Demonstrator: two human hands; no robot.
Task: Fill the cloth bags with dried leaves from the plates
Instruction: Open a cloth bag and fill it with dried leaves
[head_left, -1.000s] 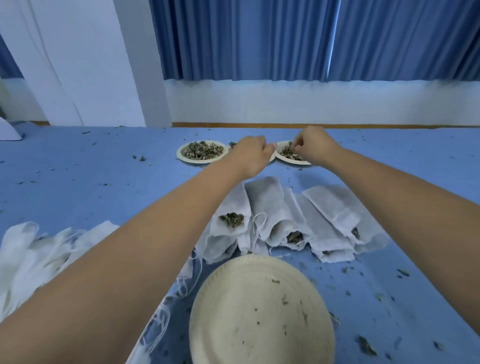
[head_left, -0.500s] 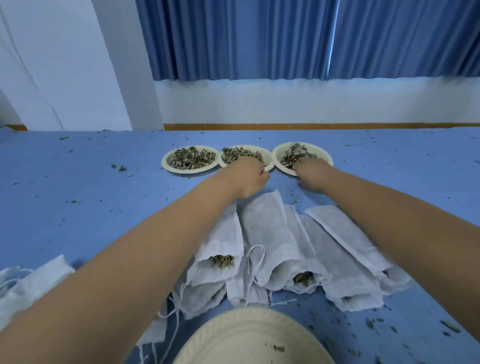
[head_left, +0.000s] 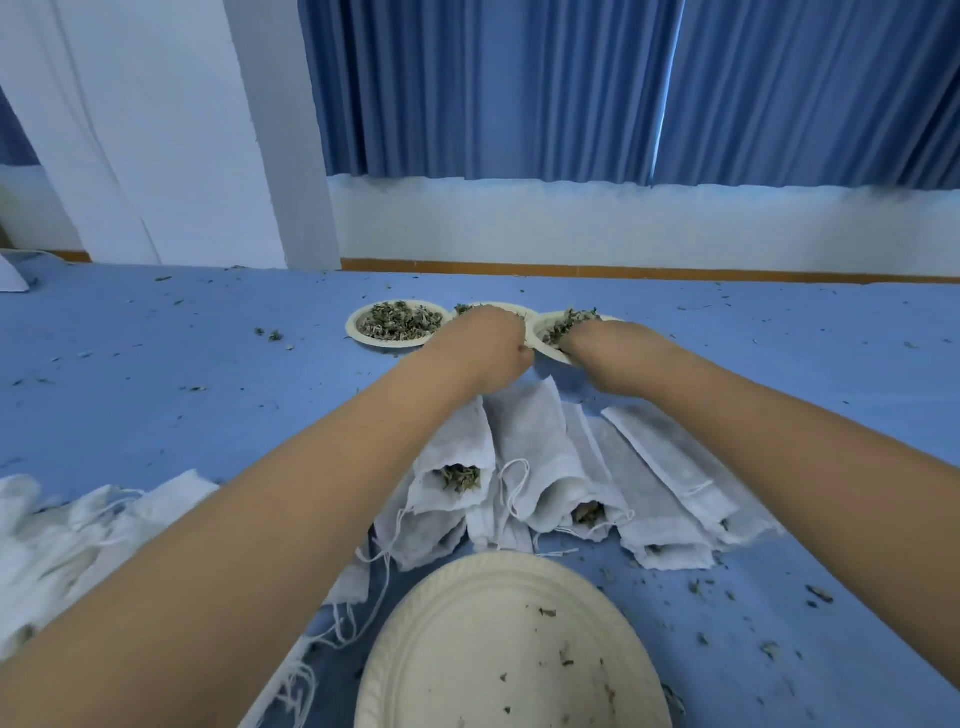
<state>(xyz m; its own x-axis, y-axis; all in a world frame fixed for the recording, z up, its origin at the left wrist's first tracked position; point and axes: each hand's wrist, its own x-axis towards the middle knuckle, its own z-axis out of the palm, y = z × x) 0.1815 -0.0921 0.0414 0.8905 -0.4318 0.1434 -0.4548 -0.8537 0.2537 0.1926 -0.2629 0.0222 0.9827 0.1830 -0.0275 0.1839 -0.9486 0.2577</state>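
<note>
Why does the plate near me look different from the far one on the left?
The near plate holds only a few leaf crumbs; the far left plate is heaped with dried leaves. The near plate lies alone in front of the cloth bags; the far left plate sits beyond them, in a row with two other plates. Both are round, pale and on the blue table.

No legible text, label, brand, number or sign in view: the near plate (head_left: 467, 623), the far plates (head_left: 354, 330), the cloth bags (head_left: 530, 441) and the curtains (head_left: 493, 88) are all unmarked.
</note>
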